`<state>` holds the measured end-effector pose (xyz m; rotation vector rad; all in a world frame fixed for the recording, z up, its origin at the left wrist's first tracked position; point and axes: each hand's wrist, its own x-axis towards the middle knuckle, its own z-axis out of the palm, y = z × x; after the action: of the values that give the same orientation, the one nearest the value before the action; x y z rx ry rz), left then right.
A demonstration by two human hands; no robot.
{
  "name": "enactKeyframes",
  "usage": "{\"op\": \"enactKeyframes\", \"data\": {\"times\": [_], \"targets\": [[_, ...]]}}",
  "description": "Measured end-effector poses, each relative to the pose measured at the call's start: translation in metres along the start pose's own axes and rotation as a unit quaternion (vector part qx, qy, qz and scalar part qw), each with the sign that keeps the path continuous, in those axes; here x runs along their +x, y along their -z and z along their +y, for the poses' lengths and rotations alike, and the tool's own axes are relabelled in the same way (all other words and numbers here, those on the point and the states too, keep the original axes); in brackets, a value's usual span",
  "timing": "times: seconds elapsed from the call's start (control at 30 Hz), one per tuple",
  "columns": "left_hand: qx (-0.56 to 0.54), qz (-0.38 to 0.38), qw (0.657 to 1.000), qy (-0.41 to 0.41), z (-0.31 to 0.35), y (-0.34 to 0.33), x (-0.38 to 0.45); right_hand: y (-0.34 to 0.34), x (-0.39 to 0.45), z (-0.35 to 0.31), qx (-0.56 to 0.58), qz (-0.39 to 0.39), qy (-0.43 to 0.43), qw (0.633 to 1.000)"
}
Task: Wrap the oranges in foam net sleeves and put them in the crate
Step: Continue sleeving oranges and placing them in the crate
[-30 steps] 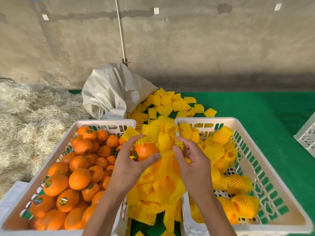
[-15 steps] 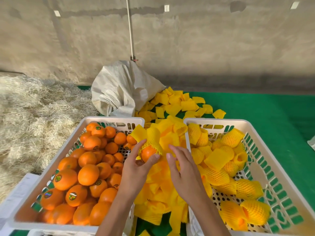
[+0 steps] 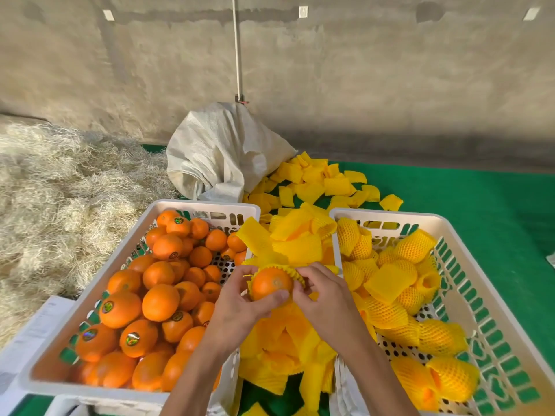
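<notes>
My left hand [image 3: 240,307] grips an orange [image 3: 270,283] between the two crates, thumb across its near side. A yellow foam net sleeve [image 3: 292,273] is bunched around the orange's far half, and my right hand [image 3: 322,295] pinches that sleeve at its right edge. The white crate on the left [image 3: 90,307] is full of bare oranges [image 3: 159,301]. In the white crate on the right [image 3: 480,298] lie several sleeved oranges [image 3: 387,313]. A heap of loose yellow sleeves [image 3: 288,343] fills the gap between the crates beneath my hands.
More loose sleeves [image 3: 324,184] spill from a white woven sack [image 3: 222,151] behind the crates. Dry straw [image 3: 60,190] is piled at the left. Green matting [image 3: 480,211] covers the surface to the right. A concrete wall stands behind.
Both hands came nearer and lower with the orange. My right hand closed in and now pinches the sleeve, which covers more of the orange's far side.
</notes>
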<state>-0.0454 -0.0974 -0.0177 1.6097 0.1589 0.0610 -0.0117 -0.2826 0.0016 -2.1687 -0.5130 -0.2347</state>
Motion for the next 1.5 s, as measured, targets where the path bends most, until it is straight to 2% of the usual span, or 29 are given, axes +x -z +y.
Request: {"op": "enactKeyframes", "data": {"times": [0.13,0.23,0.3,0.4,0.5,0.6,0.77,0.83,0.93,1.1,1.23,1.33,1.4,1.5], "targets": [[0.08,0.073,0.994,-0.029,0.0,-0.003,-0.003,0.003,-0.006,-0.011,-0.02,0.079,0.036,0.996],[0.095,0.147,0.983,-0.064,0.004,-0.017,-0.005,-0.006,-0.013,-0.025,-0.061,0.117,0.104,0.986],[0.089,0.166,0.977,-0.096,0.006,-0.024,-0.005,-0.012,-0.015,-0.03,-0.061,0.135,0.115,0.982],[0.035,0.118,0.989,-0.086,0.009,-0.029,-0.004,-0.014,-0.014,-0.03,-0.042,0.122,0.032,0.991],[-0.129,0.028,0.991,-0.01,0.007,-0.03,-0.001,-0.014,-0.013,-0.023,-0.02,0.047,-0.055,0.997],[-0.176,-0.024,0.984,0.024,0.003,-0.027,-0.001,-0.011,-0.013,-0.018,-0.02,0.022,-0.059,0.998],[-0.11,0.061,0.992,0.017,-0.001,-0.027,-0.005,-0.005,-0.013,-0.017,-0.031,0.03,-0.059,0.997],[-0.025,0.121,0.992,-0.015,-0.001,-0.028,-0.005,-0.006,-0.016,-0.02,-0.038,0.049,-0.047,0.997],[0.06,0.189,0.978,-0.059,-0.001,-0.033,-0.005,-0.01,-0.02,-0.025,-0.048,0.084,-0.029,0.995],[0.095,0.252,0.955,-0.125,0.007,-0.048,-0.011,-0.011,-0.023,-0.022,-0.041,0.127,0.016,0.991],[0.12,0.21,0.958,-0.155,0.013,-0.058,-0.007,0.005,-0.028,-0.011,0.117,0.113,-0.117,0.98],[0.163,0.118,0.958,-0.205,0.018,-0.073,-0.002,0.02,-0.028,-0.002,0.209,0.131,-0.164,0.955],[0.153,0.05,0.961,-0.222,0.02,-0.09,-0.002,0.031,-0.027,0.002,0.199,0.145,-0.167,0.955],[0.091,-0.045,0.976,-0.193,0.022,-0.115,-0.005,0.05,-0.031,0.018,0.157,0.191,-0.202,0.948]]}}
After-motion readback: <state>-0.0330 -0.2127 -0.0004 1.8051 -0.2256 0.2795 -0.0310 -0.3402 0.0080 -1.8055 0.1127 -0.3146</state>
